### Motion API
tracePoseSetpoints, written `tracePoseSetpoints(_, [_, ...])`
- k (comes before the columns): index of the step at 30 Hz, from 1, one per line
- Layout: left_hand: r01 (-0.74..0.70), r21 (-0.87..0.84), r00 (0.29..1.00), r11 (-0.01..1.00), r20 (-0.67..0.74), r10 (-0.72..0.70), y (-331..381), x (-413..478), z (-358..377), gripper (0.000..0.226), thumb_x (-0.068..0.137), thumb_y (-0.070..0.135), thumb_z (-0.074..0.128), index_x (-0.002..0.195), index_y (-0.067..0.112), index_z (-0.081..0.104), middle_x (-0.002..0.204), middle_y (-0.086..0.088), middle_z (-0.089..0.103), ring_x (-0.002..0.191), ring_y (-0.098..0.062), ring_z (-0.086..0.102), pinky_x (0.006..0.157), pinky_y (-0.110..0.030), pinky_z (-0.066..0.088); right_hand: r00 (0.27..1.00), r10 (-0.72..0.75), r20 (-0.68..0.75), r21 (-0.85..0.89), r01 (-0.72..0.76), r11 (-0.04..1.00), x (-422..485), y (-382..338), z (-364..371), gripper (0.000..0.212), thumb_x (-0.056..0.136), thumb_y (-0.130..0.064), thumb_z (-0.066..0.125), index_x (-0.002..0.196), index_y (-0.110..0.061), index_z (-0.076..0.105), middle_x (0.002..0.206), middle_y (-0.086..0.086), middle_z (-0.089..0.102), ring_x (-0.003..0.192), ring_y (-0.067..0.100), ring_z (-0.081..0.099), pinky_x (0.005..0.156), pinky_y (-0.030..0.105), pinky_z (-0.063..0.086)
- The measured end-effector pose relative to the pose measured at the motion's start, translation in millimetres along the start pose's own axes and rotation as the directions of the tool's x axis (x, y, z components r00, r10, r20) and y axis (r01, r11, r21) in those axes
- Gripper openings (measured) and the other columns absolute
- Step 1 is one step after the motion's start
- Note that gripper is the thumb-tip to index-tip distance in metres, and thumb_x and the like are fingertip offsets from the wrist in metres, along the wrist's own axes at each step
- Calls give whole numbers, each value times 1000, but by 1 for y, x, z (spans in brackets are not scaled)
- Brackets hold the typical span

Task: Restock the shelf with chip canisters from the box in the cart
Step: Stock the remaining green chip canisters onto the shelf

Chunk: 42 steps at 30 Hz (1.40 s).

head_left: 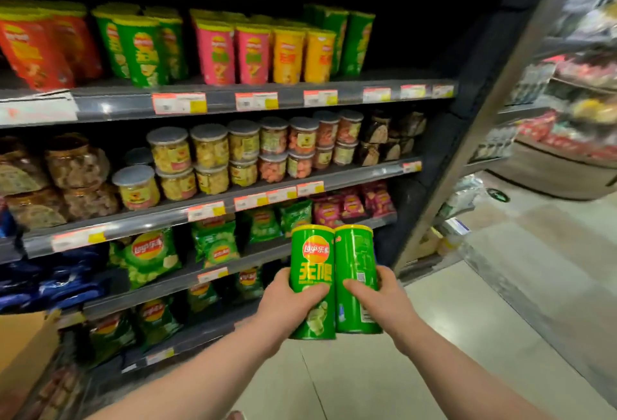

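Observation:
My left hand grips a green chip canister with a yellow lid, label facing me. Beside it, touching, my right hand grips a second green canister with its back label showing. Both stand upright in front of the lower shelves. On the top visible shelf stand rows of canisters: red at the left, then green, pink, orange, and more green canisters at the right end. To the right of those the shelf is dark and bare.
Clear snack jars fill the middle shelf, chip bags the lower ones. A cardboard box flap shows at the lower left. A metal shelf post ends the unit; tiled aisle floor runs to the right.

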<state>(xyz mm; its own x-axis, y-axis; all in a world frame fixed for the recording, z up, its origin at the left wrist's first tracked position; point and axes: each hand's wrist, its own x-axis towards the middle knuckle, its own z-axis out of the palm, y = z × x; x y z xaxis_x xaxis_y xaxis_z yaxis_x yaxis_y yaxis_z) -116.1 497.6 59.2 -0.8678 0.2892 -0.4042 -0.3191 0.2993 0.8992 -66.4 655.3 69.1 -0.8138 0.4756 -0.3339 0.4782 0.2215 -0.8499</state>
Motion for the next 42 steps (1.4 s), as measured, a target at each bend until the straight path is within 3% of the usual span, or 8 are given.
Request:
tracePoseSetpoints(5, [-48, 33, 998, 998, 39, 47, 25, 32, 30, 45, 77, 34, 74, 109, 27, 44, 97, 9, 60, 91, -11, 63, 83, -30, 52, 998, -16, -63, 48, 20, 999, 23, -1, -33, 37, 82, -29, 70, 105, -26, 41, 88, -15, 54, 88, 13, 59, 84, 33, 50])
tracePoseSetpoints(11, [-59, 13, 990, 998, 128, 57, 54, 90, 70, 40, 75, 32, 77, 105, 30, 51, 104, 2, 65, 93, -17, 66, 90, -41, 53, 989, 3, -145, 58, 5, 998, 72, -11, -72, 43, 82, -31, 70, 107, -27, 36, 90, -12, 53, 89, 14, 59, 82, 31, 49])
tracePoseSetpoints(16, [-101, -15, 986, 995, 135, 102, 98, 137, 95, 44, 79, 28, 74, 113, 20, 48, 90, 11, 61, 78, -3, 61, 58, -14, 49, 983, -13, -184, 52, 23, 998, 126, -33, -105, 42, 82, -30, 70, 106, -28, 36, 89, -15, 52, 84, 8, 58, 81, 31, 49])
tracePoseSetpoints(21, [-145, 16, 977, 989, 159, 141, 141, 187, 99, 59, 67, 40, 79, 115, 21, 51, 105, 2, 67, 93, -15, 66, 89, -39, 53, 974, -36, -221, 85, 56, 995, 179, -59, -118, 42, 78, -33, 72, 108, -28, 43, 96, -11, 60, 91, 14, 65, 88, 41, 54])
tracePoseSetpoints(26, [-151, -50, 973, 987, 166, 158, 167, 220, 99, 73, 46, 55, 75, 110, 31, 48, 107, 2, 67, 94, -18, 68, 90, -42, 53, 973, -88, -215, 69, 105, 992, 219, -80, -128, 49, 80, -35, 71, 117, -24, 41, 98, -11, 59, 90, 12, 63, 83, 36, 53])
tracePoseSetpoints(32, [-218, -110, 968, 970, 101, 229, 193, 241, 89, 38, 78, 28, 75, 105, 26, 48, 96, 9, 63, 88, -11, 64, 78, -30, 53, 974, -143, -174, 88, 160, 983, 257, -107, -130, 48, 81, -36, 70, 119, -26, 41, 100, -7, 60, 90, 14, 64, 80, 36, 54])
tracePoseSetpoints(37, [-256, -133, 965, 957, 24, 261, 212, 254, 75, 39, 80, 27, 73, 110, 27, 48, 93, 12, 62, 85, -7, 63, 72, -25, 51, 956, -256, -147, 76, 269, 960, 286, -136, -132, 39, 85, -29, 68, 114, -28, 42, 93, -15, 58, 77, 0, 59, 52, 11, 42])
tracePoseSetpoints(42, [-278, -168, 961, 946, -61, 271, 229, 262, 66, 48, 80, 30, 73, 117, 32, 43, 99, 14, 62, 90, -8, 64, 77, -28, 52, 919, -375, -119, 87, 386, 919, 322, -184, -144, 38, 84, -30, 68, 112, -32, 43, 98, -11, 61, 86, 7, 62, 67, 26, 49])
